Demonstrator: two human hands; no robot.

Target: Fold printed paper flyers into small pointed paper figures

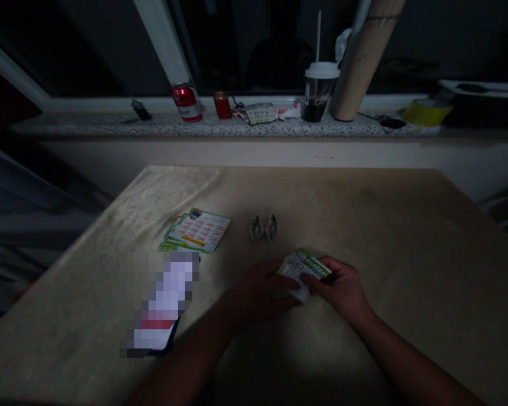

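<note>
Both my hands hold a printed card (303, 264) with green and white areas, just above or on the table; I cannot tell whether it is one sheet or folded. My left hand (262, 290) lies over its left side, fingers closed on it. My right hand (342, 285) pinches its right edge, thumb on top. Beyond my hands two small folded paper shapes (263, 228) stand side by side. To the left lies a fanned stack of similar printed cards (201, 230). Nearer me is a phone (165, 304) with a lit, blurred-out screen.
The table (389, 220) ends at a wall under a speckled windowsill (152, 131). On the sill stand a red and white can (187, 104), a small red can (222, 106), crumpled wrappers (260, 113), a lidded cup with straw (319, 93), a cardboard tube (366, 62) and a yellow tape roll (427, 113).
</note>
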